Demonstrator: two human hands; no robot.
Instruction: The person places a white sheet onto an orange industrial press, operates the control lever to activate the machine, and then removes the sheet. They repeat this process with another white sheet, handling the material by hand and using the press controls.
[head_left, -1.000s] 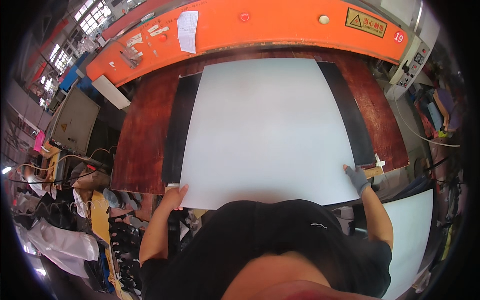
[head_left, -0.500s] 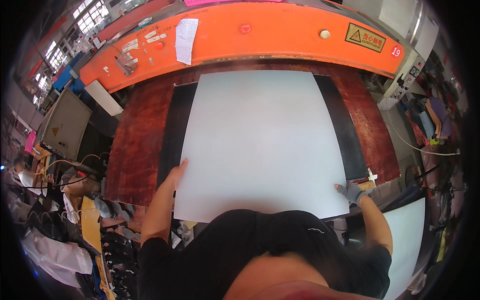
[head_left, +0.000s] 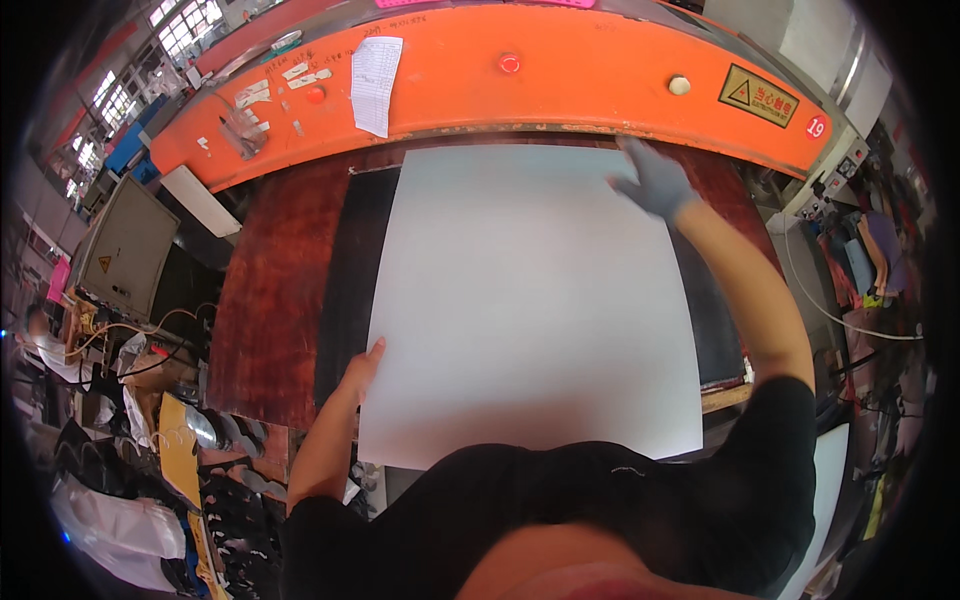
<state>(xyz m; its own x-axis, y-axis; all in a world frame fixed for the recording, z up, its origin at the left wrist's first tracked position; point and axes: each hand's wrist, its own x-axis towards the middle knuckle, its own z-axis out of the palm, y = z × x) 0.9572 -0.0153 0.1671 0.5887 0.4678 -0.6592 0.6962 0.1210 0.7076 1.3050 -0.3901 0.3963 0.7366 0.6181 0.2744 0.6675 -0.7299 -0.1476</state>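
A large white sheet (head_left: pixel 530 300) lies across a black pad (head_left: pixel 350 250) on the reddish-brown board (head_left: pixel 270 290). At its left edge is my left hand (head_left: pixel 366 372), bare, with the thumb over the top and the fingers hidden; it grips the sheet there. My right hand (head_left: pixel 655 185), in a grey glove that leaves the thumb tip bare, is over the sheet's far right corner. Its fingers are spread and slightly blurred, and nothing is in it. Whether it touches the sheet is hard to see.
An orange machine beam (head_left: pixel 450 90) spans the far side, bearing a red button (head_left: pixel 509 63) and a hanging paper (head_left: pixel 377 85). A grey cabinet (head_left: pixel 125 250) stands left, near dark cut pieces (head_left: pixel 235 520). Another white sheet (head_left: pixel 825 490) is at lower right.
My right hand has gone from the sheet's near right edge up to its far right corner. My left hand stays on the left edge, and the sheet appears slightly lower in view.
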